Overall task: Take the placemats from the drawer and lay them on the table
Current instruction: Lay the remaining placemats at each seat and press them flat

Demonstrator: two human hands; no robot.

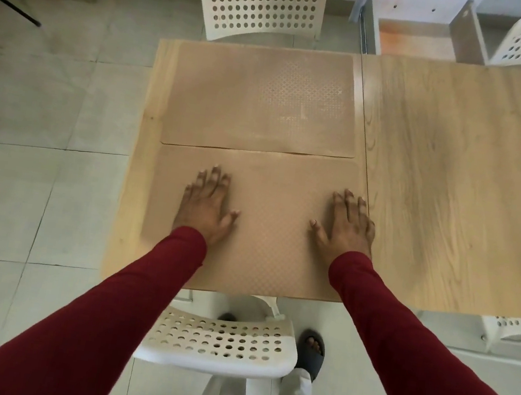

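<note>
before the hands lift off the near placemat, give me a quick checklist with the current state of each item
1. Near placemat lying flat on the table: ok, no curl shows.
2. Left hand and right hand pressing flat with straight fingers, gripping nothing: ok.
3. Near placemat inside the table's edges: not ok, its right edge reaches the seam between the two tabletops and its front edge sits at the table's near edge.
4. Far placemat flat and in place: ok.
5. The two placemats not overlapping: cannot tell, their edges meet very closely.
6. More placemats left in the open drawer: cannot tell, only part of its inside shows.
</note>
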